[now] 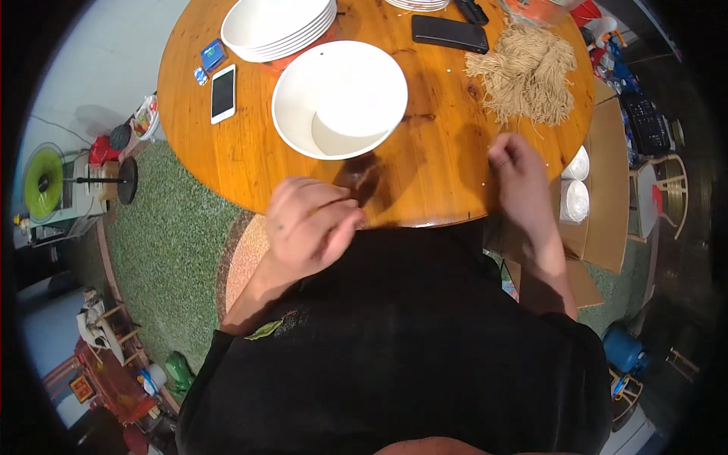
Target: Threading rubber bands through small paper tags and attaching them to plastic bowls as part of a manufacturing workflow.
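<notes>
My left hand [307,227] hovers by the near table edge, just below a white round tub [341,72]. Its fingers are curled in and the thumb lies against them; whatever they may hold is hidden. Tilted so that I look into its inside, the tub has a small dark hole near its far rim. My right hand [525,178] is over the table's right part, thumb and fingers pinched together, and I cannot make out anything between them. Beyond it lies a loose heap of beige cords [531,72], the thing nearest to this hand.
A stack of white tubs [277,26] stands at the far left of the round wooden table [440,152]. A white phone [224,93], a blue box [213,54] and a black phone [449,34] lie about. A cardboard box [607,182] with wrapped white things [575,201] stands right.
</notes>
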`<state>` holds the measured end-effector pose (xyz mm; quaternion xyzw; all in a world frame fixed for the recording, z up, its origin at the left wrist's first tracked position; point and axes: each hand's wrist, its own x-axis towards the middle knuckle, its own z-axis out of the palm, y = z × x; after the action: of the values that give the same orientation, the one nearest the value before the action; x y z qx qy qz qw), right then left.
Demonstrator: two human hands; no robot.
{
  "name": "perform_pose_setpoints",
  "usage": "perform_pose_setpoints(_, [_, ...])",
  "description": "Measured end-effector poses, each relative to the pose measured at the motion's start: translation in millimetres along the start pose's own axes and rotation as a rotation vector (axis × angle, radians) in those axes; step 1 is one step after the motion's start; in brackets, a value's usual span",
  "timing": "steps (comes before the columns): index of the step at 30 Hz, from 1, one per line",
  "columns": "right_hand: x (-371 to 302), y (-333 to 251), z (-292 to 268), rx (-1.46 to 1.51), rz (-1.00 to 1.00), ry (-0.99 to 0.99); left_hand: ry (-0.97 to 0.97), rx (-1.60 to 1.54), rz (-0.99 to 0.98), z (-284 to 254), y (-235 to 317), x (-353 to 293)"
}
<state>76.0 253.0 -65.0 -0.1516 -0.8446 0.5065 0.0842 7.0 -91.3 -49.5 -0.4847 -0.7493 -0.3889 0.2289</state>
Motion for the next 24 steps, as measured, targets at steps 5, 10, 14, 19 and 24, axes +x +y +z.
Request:
perform_pose_setpoints(5, [-39,-51,56,0.325,0.094,-0.640,-0.124,-0.158,-0.097,25,12,5])
perform_pose_setpoints(10, [-39,-65,76,0.758,0.479,-0.764,-0.160,-0.263,-0.106,28,2,-7])
perform_pose_setpoints(14, [-37,-62,81,0.730,0.417,-0.826,-0.095,-0.261,-0.138,24,-1,-18])
perform_pose_setpoints(19, [-33,-68,82,0.731,0.335,-0.647,0.051,-0.576,-0.586,29,10,-22])
perform_pose_setpoints(24, [-34,-60,88,0.266,-0.317,-0.130,0.144,-1.272,-1.087,32,10,-22])
